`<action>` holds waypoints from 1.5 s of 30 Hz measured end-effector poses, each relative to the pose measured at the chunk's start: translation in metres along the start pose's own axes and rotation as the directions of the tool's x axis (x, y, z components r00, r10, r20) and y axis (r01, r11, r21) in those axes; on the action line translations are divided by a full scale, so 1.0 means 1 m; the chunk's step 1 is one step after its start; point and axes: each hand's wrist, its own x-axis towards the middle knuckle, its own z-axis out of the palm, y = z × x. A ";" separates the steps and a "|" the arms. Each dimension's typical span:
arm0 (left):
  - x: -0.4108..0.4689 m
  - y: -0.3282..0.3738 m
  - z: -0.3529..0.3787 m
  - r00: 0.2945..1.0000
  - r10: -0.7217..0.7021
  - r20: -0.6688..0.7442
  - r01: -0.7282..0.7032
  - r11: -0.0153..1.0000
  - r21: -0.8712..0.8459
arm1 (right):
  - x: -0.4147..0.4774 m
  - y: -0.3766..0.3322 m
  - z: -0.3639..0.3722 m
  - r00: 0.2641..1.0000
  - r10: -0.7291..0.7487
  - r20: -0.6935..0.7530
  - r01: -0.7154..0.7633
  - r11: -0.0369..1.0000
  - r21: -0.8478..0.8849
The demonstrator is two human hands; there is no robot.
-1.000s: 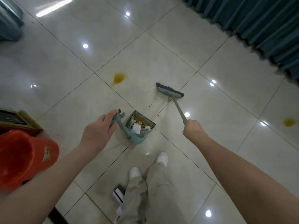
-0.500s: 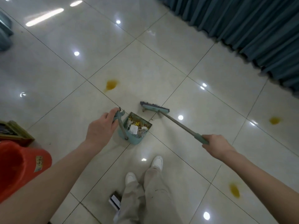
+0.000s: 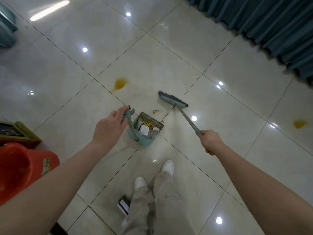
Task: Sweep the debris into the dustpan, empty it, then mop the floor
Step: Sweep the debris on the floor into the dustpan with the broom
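A teal dustpan stands on the pale tiled floor in front of my feet, holding paper scraps and yellow-brown debris. My left hand grips the top of its upright handle. My right hand is closed around the end of a teal broom handle; the broom head rests on the floor, up and right of the pan's mouth. A small brown smear of debris lies between the broom head and the pan.
Yellow stains mark the floor, one beyond the pan and another at the far right. A red bucket and a gilt frame sit at the left. Teal curtains hang along the upper right. A striped card lies by my shoes.
The broom head swept in to the pan's mouth, then drew back up and right. My right hand swung out to the right and came back partway. The dustpan and left hand stayed put.
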 end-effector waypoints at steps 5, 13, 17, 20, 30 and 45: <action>0.004 0.002 0.002 0.998 0.050 -0.035 -0.050 0.999 -0.019 | -0.027 0.027 0.008 0.979 -0.191 0.073 0.204 0.911 -0.358; 0.000 0.003 0.002 0.998 0.046 -0.041 -0.046 0.999 0.005 | -0.071 0.075 -0.013 0.941 -0.273 0.202 0.340 0.768 -0.542; -0.005 -0.001 0.000 1.000 0.029 -0.002 -0.029 1.000 -0.012 | -0.079 0.088 -0.037 0.957 -0.280 0.078 0.282 0.831 -0.480; -0.015 -0.003 -0.002 0.999 0.030 0.032 -0.029 0.999 -0.028 | -0.089 0.094 -0.040 0.965 -0.262 0.025 0.246 0.865 -0.438; -0.059 -0.005 -0.006 0.998 0.058 0.027 -0.055 0.994 -0.094 | -0.107 0.094 -0.006 0.997 -0.057 -0.043 0.037 0.931 -0.364; -0.066 0.001 -0.005 0.997 0.078 0.025 -0.078 0.997 -0.012 | -0.146 0.123 0.008 0.976 -0.214 0.049 0.210 0.846 -0.490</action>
